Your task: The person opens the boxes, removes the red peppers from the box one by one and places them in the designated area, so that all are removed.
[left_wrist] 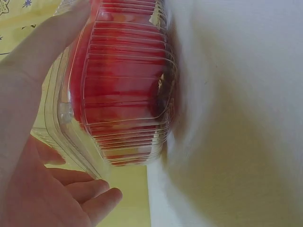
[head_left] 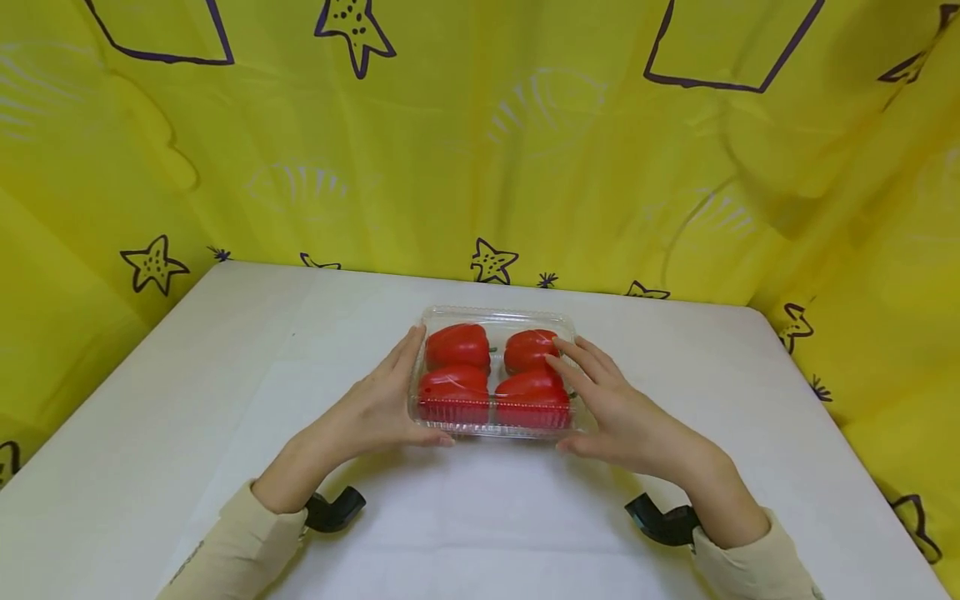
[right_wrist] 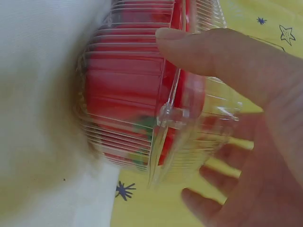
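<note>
A clear plastic clamshell box (head_left: 491, 432) with a ribbed base and a lid sits low over the white table, its lid down in the wrist views. Inside lie several red bell peppers (head_left: 457, 346), with bits of green stem showing. My left hand (head_left: 382, 404) holds the box's left side, thumb along the near edge and fingers along the side. On the opposite side my right hand (head_left: 622, 412) holds the box, its thumb at the near rim (right_wrist: 173, 78) and fingers spread over the lid's right part.
The white-covered table (head_left: 187, 383) extends around the box on all sides. Behind it and at both sides hangs a yellow curtain (head_left: 420, 167) with stars and other drawn shapes. A black strap piece (head_left: 333, 510) juts from the left wrist, another (head_left: 662, 521) from the right.
</note>
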`<action>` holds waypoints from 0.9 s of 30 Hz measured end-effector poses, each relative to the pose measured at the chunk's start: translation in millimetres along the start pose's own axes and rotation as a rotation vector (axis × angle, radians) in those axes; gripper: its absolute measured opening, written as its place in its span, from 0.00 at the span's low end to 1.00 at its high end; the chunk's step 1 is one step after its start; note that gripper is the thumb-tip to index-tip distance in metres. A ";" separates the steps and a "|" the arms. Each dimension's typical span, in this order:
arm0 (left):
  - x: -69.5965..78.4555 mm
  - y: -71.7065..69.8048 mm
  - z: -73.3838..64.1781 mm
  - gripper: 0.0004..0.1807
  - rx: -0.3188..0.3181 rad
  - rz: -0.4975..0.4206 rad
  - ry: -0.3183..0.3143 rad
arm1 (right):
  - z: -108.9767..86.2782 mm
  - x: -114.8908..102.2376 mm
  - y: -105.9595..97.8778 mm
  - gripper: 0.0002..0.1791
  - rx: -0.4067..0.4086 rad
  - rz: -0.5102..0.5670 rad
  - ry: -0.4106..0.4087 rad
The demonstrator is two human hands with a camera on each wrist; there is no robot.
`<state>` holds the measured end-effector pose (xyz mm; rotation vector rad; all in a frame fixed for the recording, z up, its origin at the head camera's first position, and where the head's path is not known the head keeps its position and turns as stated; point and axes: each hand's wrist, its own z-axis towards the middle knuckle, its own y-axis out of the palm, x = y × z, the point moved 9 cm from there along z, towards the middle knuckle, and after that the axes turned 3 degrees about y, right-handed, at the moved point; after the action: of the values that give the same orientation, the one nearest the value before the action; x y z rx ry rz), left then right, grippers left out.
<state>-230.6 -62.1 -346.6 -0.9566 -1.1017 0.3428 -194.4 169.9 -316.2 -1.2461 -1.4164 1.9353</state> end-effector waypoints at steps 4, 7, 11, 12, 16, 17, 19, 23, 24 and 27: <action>-0.3 1.3 -1.5 0.75 -0.019 0.006 -0.001 | -1.7 -5.1 -1.7 0.47 0.010 -0.007 -0.066; -1.4 2.3 -2.1 0.75 -0.032 -0.012 -0.011 | -3.5 -8.0 -3.6 0.43 0.018 -0.024 -0.102; -3.8 3.7 -2.1 0.74 -0.047 -0.050 -0.025 | -4.4 -11.6 -6.5 0.40 0.025 -0.052 -0.132; -4.3 3.8 -2.0 0.73 -0.051 -0.060 -0.029 | -4.5 -13.0 -7.7 0.39 0.031 -0.058 -0.144; -7.0 3.5 -1.3 0.73 -0.054 -0.079 -0.039 | -4.9 -18.3 -12.7 0.36 0.065 -0.087 -0.184; -7.2 3.3 -1.2 0.73 -0.054 -0.079 -0.039 | -5.1 -19.2 -13.3 0.36 0.074 -0.096 -0.189; -8.3 3.4 -1.1 0.73 -0.052 -0.081 -0.043 | -5.3 -21.1 -12.6 0.35 0.086 -0.128 -0.195; -7.7 3.1 -1.3 0.72 -0.045 -0.071 -0.031 | -4.8 -26.3 -7.7 0.35 0.111 -0.227 -0.200; -7.8 2.9 -1.3 0.72 -0.042 -0.066 -0.030 | -4.4 -27.9 -6.6 0.35 0.119 -0.254 -0.201; -7.5 2.1 -1.9 0.71 -0.032 -0.044 -0.023 | -3.1 -31.9 -4.4 0.36 0.135 -0.311 -0.192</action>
<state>-231.9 -66.8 -352.9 -0.9573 -1.1501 0.3016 -176.4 148.8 -299.5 -0.7455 -1.4452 1.9325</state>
